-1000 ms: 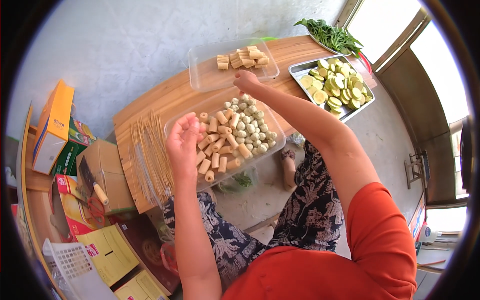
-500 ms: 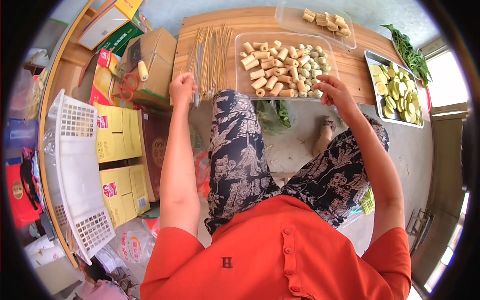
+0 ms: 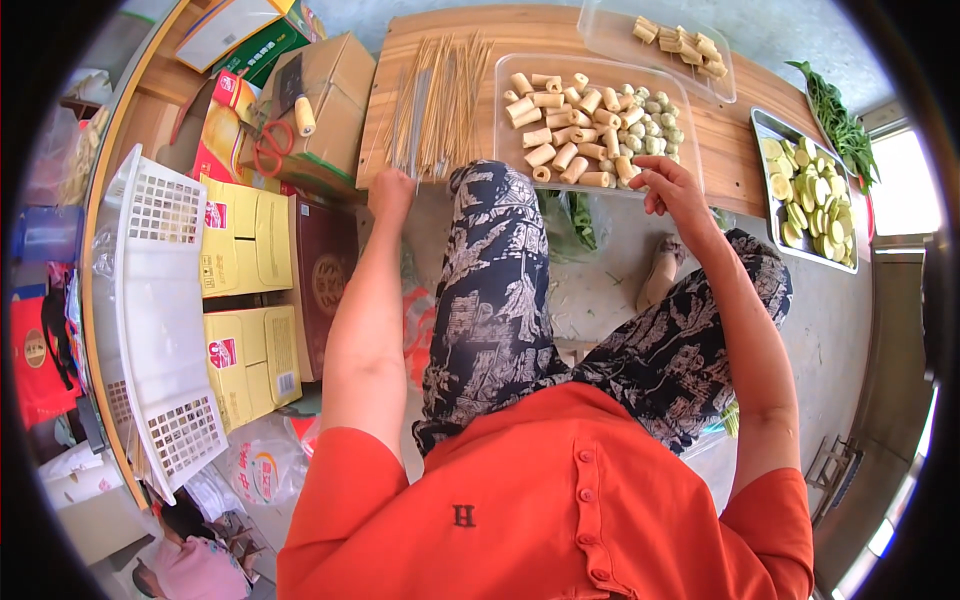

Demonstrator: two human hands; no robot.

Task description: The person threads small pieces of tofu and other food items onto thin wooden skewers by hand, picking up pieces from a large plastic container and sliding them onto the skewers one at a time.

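Note:
My left hand (image 3: pixel 391 194) is closed at the table's front edge, by the near ends of a spread of thin wooden skewers (image 3: pixel 452 110). Its fingers face away, so whatever they hold is hidden. Some greyish sticks (image 3: pixel 418 125) lie among the skewers. At the front right of a clear plastic tray (image 3: pixel 694 140) is my right hand (image 3: pixel 672 192), fingers bent and apart, with nothing visible between them. Beige hollow rolls (image 3: pixel 566 155) fill the tray's left and middle. Round grey-green balls (image 3: pixel 652 128) sit on its right side.
A second clear tray (image 3: pixel 610 45) with cut beige pieces stands farther back. To the right are a metal tray (image 3: pixel 775 235) of pale green vegetable slices and leafy greens (image 3: pixel 835 125). Cardboard boxes (image 3: pixel 330 110), scissors (image 3: pixel 272 148) and a white rack (image 3: pixel 165 310) stand left.
The view has shifted, so the table appears farther right and higher. My left hand has drawn back toward me from beside the skewers. My right hand has moved slightly left along the tray's front.

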